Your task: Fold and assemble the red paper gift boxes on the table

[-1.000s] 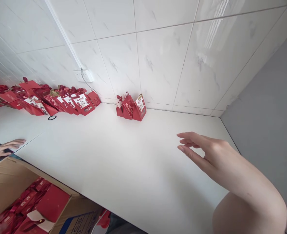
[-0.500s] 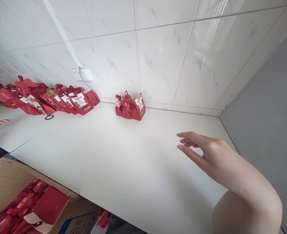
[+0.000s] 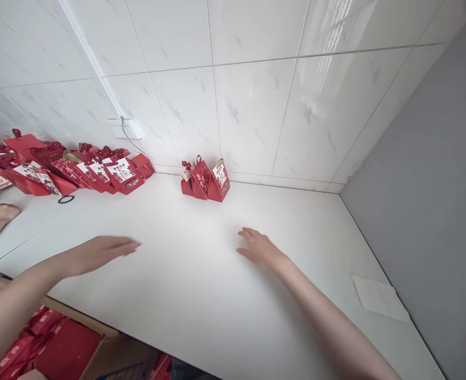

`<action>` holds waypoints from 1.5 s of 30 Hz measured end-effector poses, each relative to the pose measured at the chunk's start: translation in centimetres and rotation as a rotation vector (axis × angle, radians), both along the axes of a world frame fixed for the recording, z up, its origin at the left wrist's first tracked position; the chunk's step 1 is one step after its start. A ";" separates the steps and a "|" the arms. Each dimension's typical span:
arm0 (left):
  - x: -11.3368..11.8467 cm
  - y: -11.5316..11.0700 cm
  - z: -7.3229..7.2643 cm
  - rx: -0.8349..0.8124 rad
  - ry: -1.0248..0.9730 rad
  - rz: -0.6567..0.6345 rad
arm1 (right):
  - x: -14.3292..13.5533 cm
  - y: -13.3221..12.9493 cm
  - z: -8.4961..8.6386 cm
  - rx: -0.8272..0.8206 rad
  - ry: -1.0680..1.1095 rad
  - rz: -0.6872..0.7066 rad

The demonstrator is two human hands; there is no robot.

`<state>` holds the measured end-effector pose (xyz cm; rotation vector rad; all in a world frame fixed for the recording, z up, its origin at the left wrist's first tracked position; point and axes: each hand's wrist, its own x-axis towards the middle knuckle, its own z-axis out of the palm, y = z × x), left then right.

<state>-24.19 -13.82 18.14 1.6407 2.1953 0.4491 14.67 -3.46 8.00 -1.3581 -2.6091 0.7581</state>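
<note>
My left hand (image 3: 104, 252) hovers over the left part of the white table (image 3: 193, 301), fingers stretched out, with nothing in it. My right hand (image 3: 258, 247) is also empty, its thumb and fingers apart, above the middle of the table. Nearest to it, against the tiled wall, stands a small group of red gift boxes (image 3: 219, 182) with white printed tags and ribbon loops. Neither hand touches them.
Many more red gift boxes (image 3: 125, 177) line the wall at left, with a black ring (image 3: 66, 199) before them. Another person's hand (image 3: 3, 212) rests far left. A cardboard carton (image 3: 114, 348) of red boxes sits below the table edge. White paper (image 3: 379, 296) lies right.
My left hand has come into view from the left. My right hand has moved left and away from me, over the table. The view has shifted, bringing the white paper into sight.
</note>
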 end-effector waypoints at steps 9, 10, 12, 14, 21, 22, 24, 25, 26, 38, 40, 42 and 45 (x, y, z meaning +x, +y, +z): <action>8.2 19.8 -6.0 0.476 -0.097 -0.196 | -0.8 1.0 -8.5 0.243 0.146 -0.047; 9.5 21.5 -6.3 0.595 -0.177 -0.155 | -0.9 1.2 -8.6 0.252 0.162 -0.051; 12.1 24.5 -7.1 0.732 -0.304 -0.072 | -1.0 1.8 -8.6 0.258 0.194 -0.047; 14.2 26.5 -8.4 0.712 -0.376 0.036 | -1.0 2.2 -8.6 0.254 0.231 -0.036; 16.5 26.4 -14.8 0.487 -0.584 0.094 | -0.9 3.2 -9.2 0.186 0.467 -0.172; 16.5 25.7 -15.3 0.456 -0.631 0.033 | -0.9 3.4 -9.3 0.164 0.534 -0.230; 16.3 24.1 -15.5 0.380 -0.724 -0.105 | -0.8 3.9 -9.3 0.113 0.677 -0.365; 16.3 23.2 -15.5 0.339 -0.760 -0.171 | -0.6 4.2 -9.2 0.082 0.743 -0.431; 16.3 22.3 -15.3 0.292 -0.799 -0.229 | -0.5 4.3 -9.0 0.042 0.800 -0.488; 21.6 15.0 -15.5 0.448 -1.075 -0.234 | -0.1 2.5 -6.5 0.053 0.986 -0.313; 21.6 14.6 -15.8 0.516 -0.924 -0.177 | -0.2 2.0 -6.3 0.130 0.999 -0.320; 21.5 14.3 -16.1 0.551 -0.806 -0.195 | 0.0 1.7 -5.5 0.219 0.988 -0.351; 21.4 14.1 -16.2 0.589 -0.708 -0.271 | 0.6 2.0 -3.3 0.332 0.993 -0.384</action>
